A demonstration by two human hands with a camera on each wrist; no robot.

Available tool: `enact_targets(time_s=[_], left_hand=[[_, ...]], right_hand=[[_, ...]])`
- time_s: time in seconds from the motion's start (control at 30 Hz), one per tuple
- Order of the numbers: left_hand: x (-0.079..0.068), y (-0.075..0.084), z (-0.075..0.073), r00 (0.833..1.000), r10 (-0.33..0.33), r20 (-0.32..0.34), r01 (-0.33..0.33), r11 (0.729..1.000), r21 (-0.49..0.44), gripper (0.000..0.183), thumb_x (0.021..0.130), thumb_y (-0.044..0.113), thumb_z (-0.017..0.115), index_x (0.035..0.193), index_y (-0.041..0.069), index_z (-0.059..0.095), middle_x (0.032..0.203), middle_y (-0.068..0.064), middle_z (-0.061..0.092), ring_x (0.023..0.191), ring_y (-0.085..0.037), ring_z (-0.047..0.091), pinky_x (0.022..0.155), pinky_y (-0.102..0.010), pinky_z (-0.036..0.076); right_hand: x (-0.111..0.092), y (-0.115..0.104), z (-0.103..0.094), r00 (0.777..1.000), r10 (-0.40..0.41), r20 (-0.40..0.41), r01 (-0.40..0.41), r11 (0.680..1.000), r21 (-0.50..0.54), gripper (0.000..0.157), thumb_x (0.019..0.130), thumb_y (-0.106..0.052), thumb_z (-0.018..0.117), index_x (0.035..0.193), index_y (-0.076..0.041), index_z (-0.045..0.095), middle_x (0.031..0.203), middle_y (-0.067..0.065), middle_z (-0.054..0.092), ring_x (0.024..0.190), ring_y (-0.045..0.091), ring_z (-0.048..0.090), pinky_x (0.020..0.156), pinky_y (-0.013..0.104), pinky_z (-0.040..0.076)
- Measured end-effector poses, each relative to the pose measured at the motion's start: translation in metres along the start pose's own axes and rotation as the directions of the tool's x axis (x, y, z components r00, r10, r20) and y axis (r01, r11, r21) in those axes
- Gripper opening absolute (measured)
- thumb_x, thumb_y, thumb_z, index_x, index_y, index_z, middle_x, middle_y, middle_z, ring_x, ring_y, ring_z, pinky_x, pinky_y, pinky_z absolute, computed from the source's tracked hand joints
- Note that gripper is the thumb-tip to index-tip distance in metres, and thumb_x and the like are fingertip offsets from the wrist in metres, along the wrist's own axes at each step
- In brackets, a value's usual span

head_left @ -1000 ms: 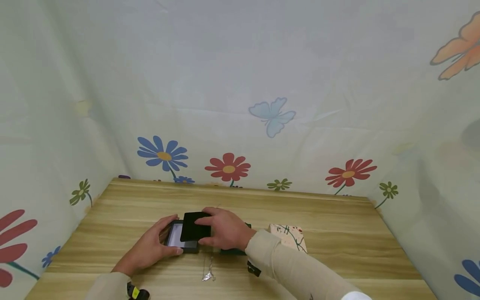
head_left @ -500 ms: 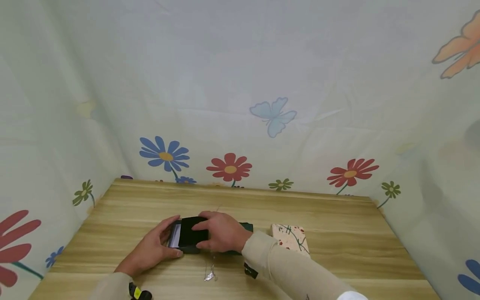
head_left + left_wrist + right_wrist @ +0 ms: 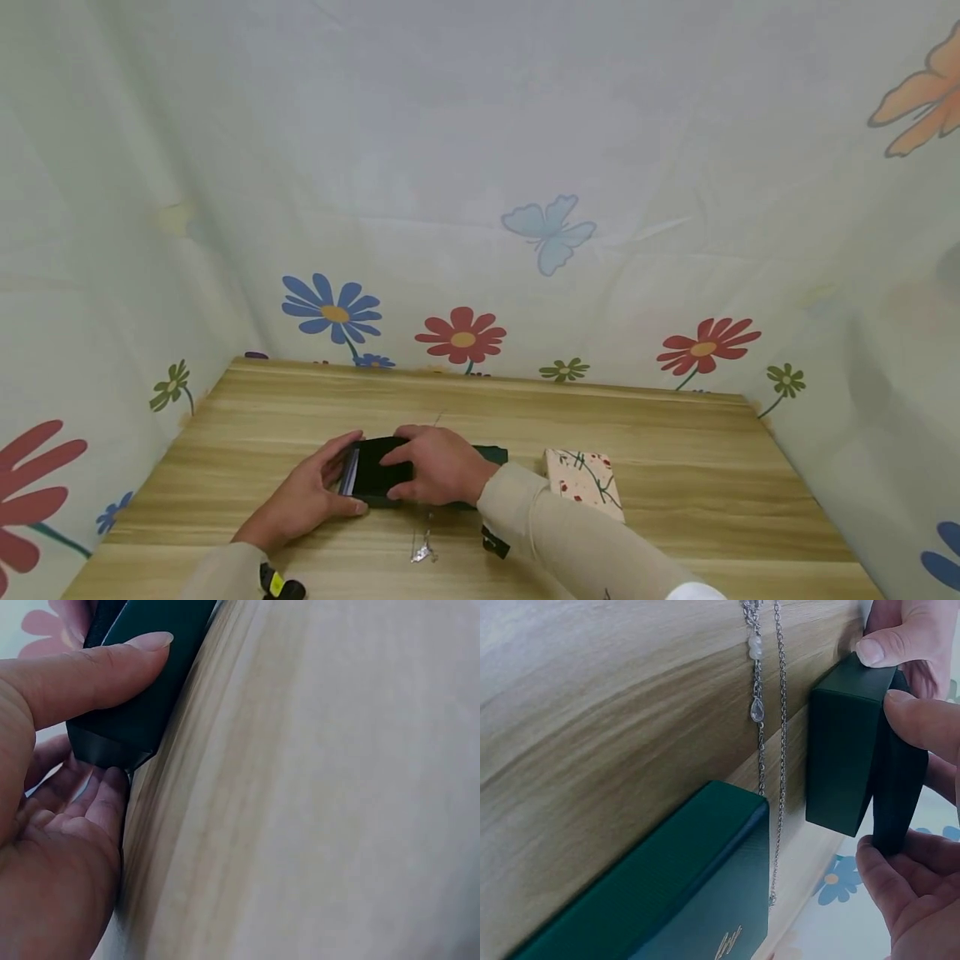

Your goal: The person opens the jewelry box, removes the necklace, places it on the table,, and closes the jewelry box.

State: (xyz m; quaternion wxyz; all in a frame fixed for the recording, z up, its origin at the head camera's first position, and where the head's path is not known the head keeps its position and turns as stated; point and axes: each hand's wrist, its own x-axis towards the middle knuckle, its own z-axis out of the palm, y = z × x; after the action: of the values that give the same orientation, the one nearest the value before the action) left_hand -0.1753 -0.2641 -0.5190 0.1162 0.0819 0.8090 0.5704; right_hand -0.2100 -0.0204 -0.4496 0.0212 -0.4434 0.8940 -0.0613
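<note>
Head view: a person's left hand (image 3: 303, 496) grips the left end of a dark green box (image 3: 844, 750), thumb along its near side and fingers around its end and far side. The right hand (image 3: 442, 467) pinches a black pad (image 3: 373, 473) by its edges, thumb on the near edge. The box rests on a wood-grain table (image 3: 675, 442), left of the middle, and the pad covers most of its open top; a narrow pale strip of the inside shows at the left end. From the right wrist, the pad sits at a slight tilt to the box, with part of it standing proud of the rim.

Just right of the box, partly beneath the right hand, lies a silver chain (image 3: 423, 552) with a clear teardrop stone (image 3: 757, 710) and pale beads (image 3: 755, 647). Beyond the chain is a second green box (image 3: 705, 877) with gold script on its face. Farther right sits a cream box (image 3: 588, 482) patterned with red and green, near the right sleeve (image 3: 555, 525). Around the table hangs pale cloth (image 3: 375, 125) printed with flowers (image 3: 461, 337) and butterflies (image 3: 551, 233).
</note>
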Motion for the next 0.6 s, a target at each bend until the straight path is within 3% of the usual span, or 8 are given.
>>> enact_targets(time_s=[0.13,0.23,0.33,0.6], left_hand=[[-0.0005,-0.0017,-0.0003,1.000,0.009,0.000,-0.009,1.000,-0.006,0.112,0.074,0.014,0.094,0.164,0.012,0.028,0.170,-0.022,0.028,0.157,-0.044,0.025,0.119,-0.045,0.040],[-0.0006,-0.0034,-0.0008,1.000,0.026,0.013,-0.025,0.999,-0.027,0.109,0.075,0.014,0.094,0.163,0.011,0.031,0.170,-0.022,0.027,0.157,-0.045,0.026,0.113,-0.029,0.048],[-0.0003,-0.0054,-0.0010,0.999,0.043,0.029,-0.041,0.998,-0.052,0.105,0.076,0.014,0.093,0.162,0.011,0.033,0.170,-0.021,0.026,0.156,-0.046,0.027,0.102,-0.015,0.048],[-0.0010,-0.0058,-0.0013,0.999,0.037,0.019,-0.036,0.999,-0.039,0.104,0.075,0.016,0.094,0.161,0.014,0.035,0.167,-0.021,0.033,0.154,-0.046,0.032,0.103,-0.015,0.047]], right_hand=[[0.0009,-0.0012,-0.0013,1.000,-0.009,-0.003,0.009,1.000,-0.003,0.042,0.092,-0.048,0.077,0.131,-0.031,0.074,0.135,0.001,0.066,0.109,0.010,0.066,0.101,0.024,0.055],[0.0015,-0.0020,-0.0019,1.000,-0.014,-0.002,0.014,1.000,0.003,0.042,0.092,-0.048,0.077,0.130,-0.030,0.075,0.131,-0.001,0.067,0.106,0.009,0.065,0.099,0.023,0.055],[0.0025,-0.0028,-0.0017,1.000,-0.009,0.004,0.009,1.000,0.014,0.041,0.092,-0.048,0.078,0.129,-0.030,0.075,0.130,-0.001,0.067,0.105,0.008,0.064,0.099,0.022,0.055],[0.0080,-0.0064,0.0007,1.000,-0.004,0.024,0.004,1.000,0.004,0.043,0.092,-0.050,0.077,0.130,-0.030,0.075,0.130,-0.001,0.068,0.104,0.008,0.065,0.098,0.022,0.056]])
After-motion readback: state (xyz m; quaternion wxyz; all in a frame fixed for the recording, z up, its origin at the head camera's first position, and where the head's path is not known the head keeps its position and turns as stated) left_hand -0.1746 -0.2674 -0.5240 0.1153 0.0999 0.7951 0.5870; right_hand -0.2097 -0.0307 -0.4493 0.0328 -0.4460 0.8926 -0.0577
